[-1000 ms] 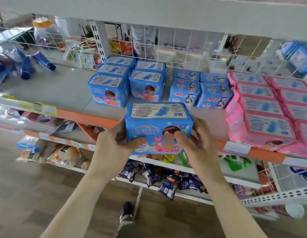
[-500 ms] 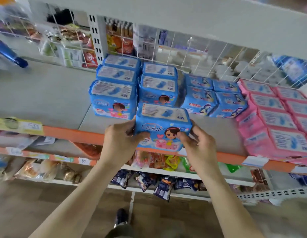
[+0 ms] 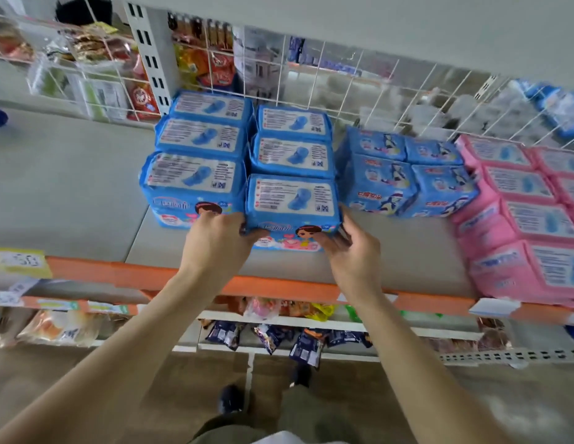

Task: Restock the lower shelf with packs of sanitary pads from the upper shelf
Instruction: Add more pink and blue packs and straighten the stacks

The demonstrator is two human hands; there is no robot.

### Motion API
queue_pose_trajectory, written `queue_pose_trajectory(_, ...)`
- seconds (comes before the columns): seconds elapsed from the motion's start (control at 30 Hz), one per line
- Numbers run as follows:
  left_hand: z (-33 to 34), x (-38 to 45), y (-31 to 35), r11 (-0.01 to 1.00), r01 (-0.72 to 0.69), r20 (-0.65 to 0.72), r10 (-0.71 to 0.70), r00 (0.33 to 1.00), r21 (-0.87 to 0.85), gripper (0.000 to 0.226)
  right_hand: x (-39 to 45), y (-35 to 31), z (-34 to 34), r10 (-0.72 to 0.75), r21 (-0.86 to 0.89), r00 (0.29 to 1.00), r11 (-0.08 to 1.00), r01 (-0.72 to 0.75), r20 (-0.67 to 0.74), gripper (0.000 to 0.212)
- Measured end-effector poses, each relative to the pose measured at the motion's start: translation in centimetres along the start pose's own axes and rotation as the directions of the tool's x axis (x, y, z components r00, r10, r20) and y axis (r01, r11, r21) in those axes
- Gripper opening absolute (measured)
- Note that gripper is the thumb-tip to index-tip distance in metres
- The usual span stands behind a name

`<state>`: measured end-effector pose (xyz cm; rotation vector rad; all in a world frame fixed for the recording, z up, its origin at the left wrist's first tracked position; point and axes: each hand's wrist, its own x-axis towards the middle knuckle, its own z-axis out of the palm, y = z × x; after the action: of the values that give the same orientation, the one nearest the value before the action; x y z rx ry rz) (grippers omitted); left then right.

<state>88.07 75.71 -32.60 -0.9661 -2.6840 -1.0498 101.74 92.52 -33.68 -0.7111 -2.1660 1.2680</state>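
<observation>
Grey shelf board (image 3: pixel 87 200) now carries the blue plastic pad pack (image 3: pixel 292 208), just pushed into its row; left hand (image 3: pixel 215 245) still grips it, right hand (image 3: pixel 353 254) seemingly loosening.

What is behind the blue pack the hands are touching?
Two more blue packs line up behind the front pack, then the wire grid. Their fronts are hidden.

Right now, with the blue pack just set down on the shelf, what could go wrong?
1. The front blue pack sits ahead of its neighbour pack, out of line, so the row may end up uneven.
2. The left hand grips its corner while the right hand looks loose; pulling back could drag it toward the orange shelf edge.
</observation>
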Motion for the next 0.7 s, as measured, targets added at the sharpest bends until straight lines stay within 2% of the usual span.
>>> queue_pose_trajectory(0.07,0.5,0.7,-0.4,0.996,-0.001,0.013,0.0,1.0,0.087,0.043,0.8,0.3,0.5,-0.021,-0.011,1.0,1.0,0.021,-0.005,0.069)
queue_pose_trajectory(0.17,0.9,1.2,-0.6,0.991,-0.025,0.011,0.024,1.0,0.131,0.047,1.7,1.3,0.8,-0.037,-0.001,0.999,0.999,0.037,-0.02,0.066)
queue_pose_trajectory(0.43,0.8,1.5,-2.1,0.967,-0.221,0.103,0.209,0.973,0.128,0.03,0.6,1.5,1.0,-0.055,0.061,0.996,0.996,0.059,-0.074,0.058)
queue_pose_trajectory(0.53,0.8,2.1,-2.0,0.976,-0.191,0.077,0.184,0.98,0.105,0.029,1.1,1.7,1.4,-0.038,0.045,0.997,0.998,0.042,-0.074,0.064)
queue_pose_trajectory(0.63,1.0,1.8,-2.1,0.981,-0.102,0.05,0.095,0.994,0.164,0.041,1.1,1.7,1.8,-0.015,-0.009,0.997,1.0,0.014,-0.072,0.07)
queue_pose_trajectory(0.7,0.5,0.7,-2.5,0.977,-0.089,-0.049,0.1,0.994,0.196,0.047,0.5,1.6,1.7,-0.118,-0.187,0.987,0.978,0.096,-0.108,0.081)
